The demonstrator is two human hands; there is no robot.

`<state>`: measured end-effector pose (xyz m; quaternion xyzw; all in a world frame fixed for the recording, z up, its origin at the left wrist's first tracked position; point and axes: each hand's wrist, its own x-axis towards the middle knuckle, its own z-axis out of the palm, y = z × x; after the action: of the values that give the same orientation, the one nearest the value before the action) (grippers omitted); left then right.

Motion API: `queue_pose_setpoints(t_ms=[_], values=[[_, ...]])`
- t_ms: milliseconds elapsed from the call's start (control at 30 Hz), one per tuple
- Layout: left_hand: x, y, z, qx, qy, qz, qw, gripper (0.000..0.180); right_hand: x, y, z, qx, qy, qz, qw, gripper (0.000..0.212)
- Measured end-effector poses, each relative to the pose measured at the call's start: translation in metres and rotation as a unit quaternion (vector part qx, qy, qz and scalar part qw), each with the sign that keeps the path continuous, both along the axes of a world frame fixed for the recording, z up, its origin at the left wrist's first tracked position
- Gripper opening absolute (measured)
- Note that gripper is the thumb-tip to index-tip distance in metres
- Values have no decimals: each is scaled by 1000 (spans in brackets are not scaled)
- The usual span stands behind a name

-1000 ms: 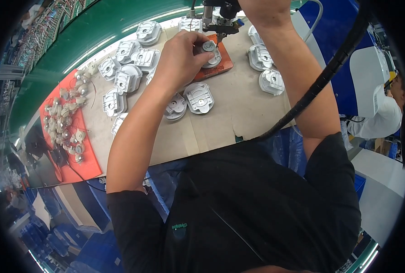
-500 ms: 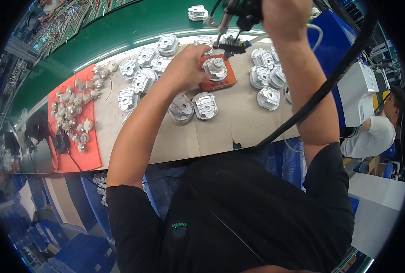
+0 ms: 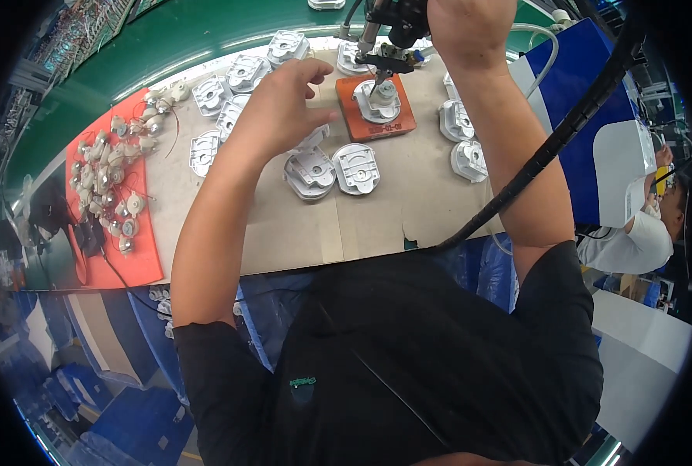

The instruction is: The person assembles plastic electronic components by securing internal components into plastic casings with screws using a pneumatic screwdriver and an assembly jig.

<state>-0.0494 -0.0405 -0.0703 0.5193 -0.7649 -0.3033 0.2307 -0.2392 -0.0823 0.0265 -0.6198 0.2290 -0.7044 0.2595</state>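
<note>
On an orange block (image 3: 396, 132) rests a round white plastic housing (image 3: 368, 111) with a pale round part (image 3: 385, 94) on it. Above it hangs a black power screwdriver (image 3: 404, 27) whose metal tip comes down to the pale part. My right hand (image 3: 474, 31) is closed at the tool's right side; the upper part of this hand is cut off by the frame's edge. Left of the block, my left hand (image 3: 290, 105) is held with thumb and fingers apart and nothing between them. Two more white housings (image 3: 357, 168) (image 3: 311, 172) lie just below it.
Several white housings (image 3: 246, 72) stand at the left, others (image 3: 469, 161) at the right. Wired pale parts (image 3: 117, 159) are heaped on a red mat (image 3: 146, 260). A thick black cable (image 3: 548, 167) crosses my right forearm. A blue and white machine (image 3: 567, 93) and another person (image 3: 633, 241) are at the right.
My left hand has drawn back leftward from the housing on the block, its fingers opening. The screwdriver and my right hand have come down, bringing the tip onto the pale part.
</note>
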Motion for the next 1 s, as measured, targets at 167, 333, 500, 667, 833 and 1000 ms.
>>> queue_pose_setpoints(t_ms=[167, 333, 500, 667, 833, 1000], values=[[5, 1, -2, -12, 8, 7, 1000, 57, 4, 16, 15, 79, -103, 85, 988, 37], [4, 6, 0, -10, 10, 18, 1000, 57, -4, -3, -6, -34, 9, 7, 999, 38], [8, 8, -7, -19, 29, 16, 999, 56, -4, -2, -7, -32, -5, 15, 999, 36], [9, 7, -13, -36, 44, 7, 998, 55, -1, 6, -7, -39, 31, 16, 999, 27], [15, 6, -16, -50, 47, 21, 997, 55, 4, 3, -6, -88, 45, 54, 994, 22], [24, 8, -7, -64, 39, 46, 996, 54, -5, 0, -2, -80, 55, 37, 995, 26]])
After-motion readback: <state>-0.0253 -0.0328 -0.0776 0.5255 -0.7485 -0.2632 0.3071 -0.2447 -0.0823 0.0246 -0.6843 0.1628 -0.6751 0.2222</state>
